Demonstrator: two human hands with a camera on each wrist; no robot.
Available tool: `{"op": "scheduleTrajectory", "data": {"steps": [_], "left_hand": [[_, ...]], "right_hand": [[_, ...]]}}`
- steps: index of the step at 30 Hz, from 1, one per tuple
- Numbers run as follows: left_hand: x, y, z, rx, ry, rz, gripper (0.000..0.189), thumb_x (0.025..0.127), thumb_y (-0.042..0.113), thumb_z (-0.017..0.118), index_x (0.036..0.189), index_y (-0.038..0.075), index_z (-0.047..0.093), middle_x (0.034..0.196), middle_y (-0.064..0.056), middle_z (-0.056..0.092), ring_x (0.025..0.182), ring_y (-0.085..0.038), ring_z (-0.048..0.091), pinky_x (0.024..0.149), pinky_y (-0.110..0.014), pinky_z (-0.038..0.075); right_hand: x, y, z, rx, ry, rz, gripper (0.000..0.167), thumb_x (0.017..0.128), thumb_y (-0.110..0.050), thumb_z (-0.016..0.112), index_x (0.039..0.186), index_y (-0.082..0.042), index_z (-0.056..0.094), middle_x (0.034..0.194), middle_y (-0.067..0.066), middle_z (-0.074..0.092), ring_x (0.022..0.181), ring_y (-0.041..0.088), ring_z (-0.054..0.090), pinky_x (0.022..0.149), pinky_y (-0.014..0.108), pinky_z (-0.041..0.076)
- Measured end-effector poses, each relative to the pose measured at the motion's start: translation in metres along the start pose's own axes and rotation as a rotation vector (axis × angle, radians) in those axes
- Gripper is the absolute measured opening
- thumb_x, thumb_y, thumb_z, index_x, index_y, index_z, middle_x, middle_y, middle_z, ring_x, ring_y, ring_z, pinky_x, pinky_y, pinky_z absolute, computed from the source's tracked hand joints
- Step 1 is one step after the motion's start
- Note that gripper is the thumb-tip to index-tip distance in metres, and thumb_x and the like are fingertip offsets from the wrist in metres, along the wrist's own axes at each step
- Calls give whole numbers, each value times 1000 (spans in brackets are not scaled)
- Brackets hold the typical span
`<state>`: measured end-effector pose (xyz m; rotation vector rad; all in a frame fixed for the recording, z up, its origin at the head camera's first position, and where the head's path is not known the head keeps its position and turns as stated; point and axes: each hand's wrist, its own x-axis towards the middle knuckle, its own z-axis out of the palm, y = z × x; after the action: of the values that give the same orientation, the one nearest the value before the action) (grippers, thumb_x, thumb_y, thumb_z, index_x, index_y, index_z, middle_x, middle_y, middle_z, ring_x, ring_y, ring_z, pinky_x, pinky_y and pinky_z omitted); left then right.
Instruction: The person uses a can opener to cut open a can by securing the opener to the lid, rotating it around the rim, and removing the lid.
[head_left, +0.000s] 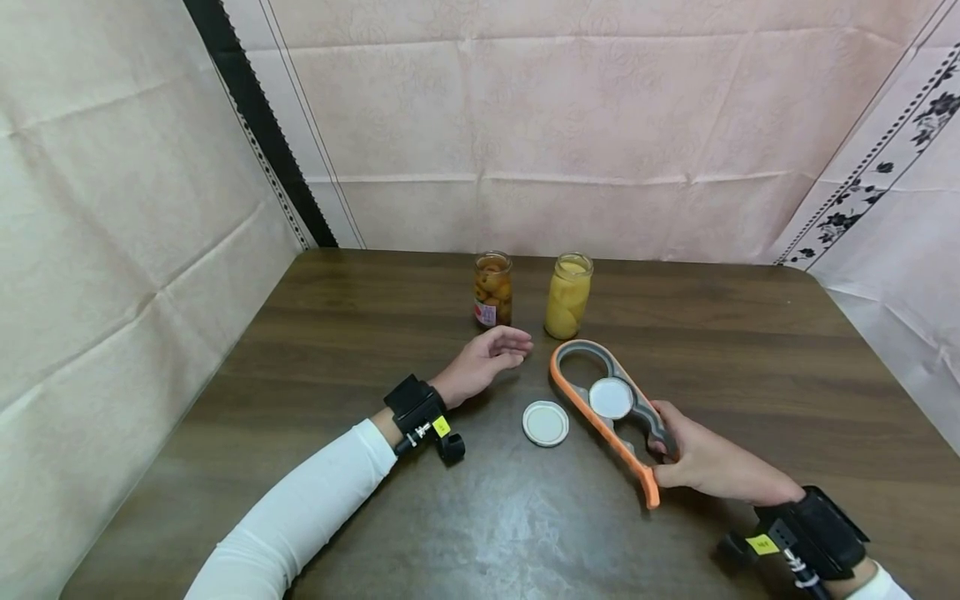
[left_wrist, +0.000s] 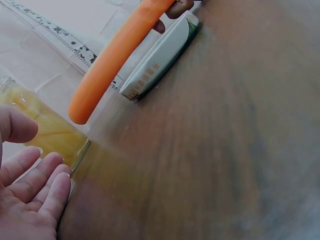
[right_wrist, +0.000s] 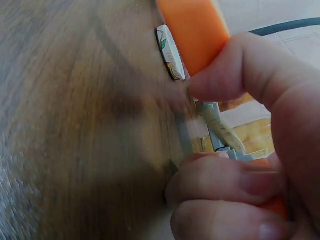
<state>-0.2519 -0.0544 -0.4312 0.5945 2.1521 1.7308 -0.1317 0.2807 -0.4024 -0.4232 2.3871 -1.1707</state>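
My right hand (head_left: pixel 693 450) grips the handle end of an orange and grey jar opener (head_left: pixel 577 400), its thumb on the orange arm. A white lid (head_left: pixel 611 398) lies within the opener's middle opening. To the left of it, a second white lid (head_left: pixel 545 423) rests on the table, its printed edge showing in the left wrist view. My left hand (head_left: pixel 491 360) is held out with loosely bent fingers, holding nothing, in front of two uncovered glass jars. One jar (head_left: pixel 492 287) contains brownish-orange fruit and bears a label; the other jar (head_left: pixel 568 296) is packed with pale yellow pieces.
The brown wooden table (head_left: pixel 375 317) has its far edge just behind the jars. Pale cloth (head_left: pixel 585 125) hangs at the back and both sides. A camera strap (head_left: pixel 420 412) circles the left wrist, another strap (head_left: pixel 810 533) the right.
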Motion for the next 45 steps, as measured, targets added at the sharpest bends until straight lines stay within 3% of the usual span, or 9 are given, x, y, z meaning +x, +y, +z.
{"op": "scheduleTrajectory", "data": {"steps": [4,8,14,18,21,27,34,41,45], "left_hand": [[0,1,0,2,7,-11,31,104,9,56,135,8,56,136,-11,63,127,-23,60,108,-37,50],[0,1,0,1,14,-17,30,103,9,56,134,9,57,135,-9,64,125,-21,61,108,-36,50],[0,1,1,-4,10,-15,31,103,8,56,134,7,56,137,-11,63,126,-23,61,107,-36,50],[1,2,2,-4,13,-13,30,103,7,56,134,8,57,136,-11,63,126,-23,60,107,-35,51],[1,2,3,-12,17,2,30,103,6,55,133,7,57,136,-11,63,127,-23,61,106,-34,51],[-2,3,5,-12,15,38,31,103,7,57,133,7,58,135,-11,64,126,-23,61,105,-35,52],[-9,9,5,11,-10,67,33,103,10,58,135,8,57,135,-9,65,126,-22,60,105,-37,51],[-15,11,0,14,-37,96,31,102,8,58,133,7,58,136,-13,64,128,-27,60,106,-36,51],[-19,11,-6,37,-37,106,31,102,7,58,133,6,59,136,-14,64,129,-30,59,106,-37,51]], "right_hand": [[1,0,0,-12,10,4,81,80,-21,81,141,1,32,91,8,44,76,13,45,58,24,34],[2,-1,1,-5,8,23,85,77,-13,79,143,3,28,90,7,45,72,13,45,58,24,34],[-1,-2,-1,-4,5,30,77,85,-2,65,150,2,25,120,20,49,100,27,53,75,30,45],[-8,-4,-6,118,9,49,58,99,-8,48,152,0,23,105,17,52,76,21,53,60,27,43],[-9,-6,-7,167,57,77,50,104,-21,50,146,-3,31,86,8,44,62,18,43,51,28,36],[-7,-3,-3,59,244,32,54,89,-22,78,126,1,46,87,6,43,74,13,48,59,29,39],[-7,6,-7,-68,418,-44,37,86,-8,78,104,0,47,78,6,48,61,10,50,51,27,42],[-11,12,-19,-62,434,-44,34,91,-3,73,108,-1,43,85,15,72,65,13,70,50,31,54],[-13,14,-23,-244,529,-79,36,92,-10,74,110,-5,43,73,4,56,54,5,54,45,26,43]]}}
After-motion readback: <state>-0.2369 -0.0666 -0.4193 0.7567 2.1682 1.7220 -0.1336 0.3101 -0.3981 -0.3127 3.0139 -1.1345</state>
